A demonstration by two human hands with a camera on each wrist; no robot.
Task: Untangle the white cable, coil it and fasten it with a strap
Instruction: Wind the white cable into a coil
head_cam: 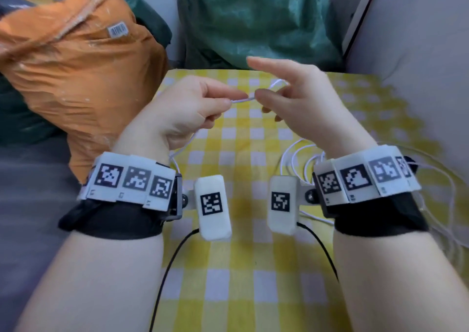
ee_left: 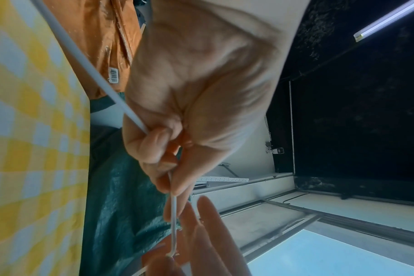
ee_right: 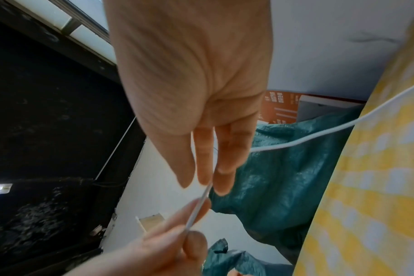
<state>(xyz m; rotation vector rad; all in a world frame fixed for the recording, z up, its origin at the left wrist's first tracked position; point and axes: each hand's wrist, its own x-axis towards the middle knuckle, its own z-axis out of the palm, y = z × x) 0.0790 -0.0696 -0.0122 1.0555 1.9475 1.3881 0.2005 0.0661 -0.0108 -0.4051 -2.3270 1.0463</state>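
Your left hand (head_cam: 187,108) is raised above the table (head_cam: 243,268), knuckles up, with its fingers (ee_left: 154,147) curled inward. The thumb and forefinger pinch the white cable (head_cam: 243,100) at a point near the far middle of the checked cloth. From that pinch, one run of the cable passes under the palm and drops toward your left wrist.

Your right hand (head_cam: 302,98) is raised at the same height, facing the left hand and just beside it. Its thumb and one finger close on the same short span of cable; the forefinger points up and away, and the remaining fingers (ee_right: 225,160) are spread and extended. The span between the two pinch points is short and nearly straight. Beyond the right pinch, the cable loops behind the hand and falls to the cloth.

The remaining cable lies in loose overlapping loops (head_cam: 302,161) on the cloth at your right wrist, with further strands trailing over the table's right edge. Whether these loops are knotted cannot be told.

An orange bag (head_cam: 76,77) stands against the table's left edge, close to your left hand. A green bag (head_cam: 253,22) stands behind the far edge. A pale wall (head_cam: 418,39) borders the right side. The cloth between your forearms is open, crossed only by two black leads (head_cam: 167,276) from the wrist units.
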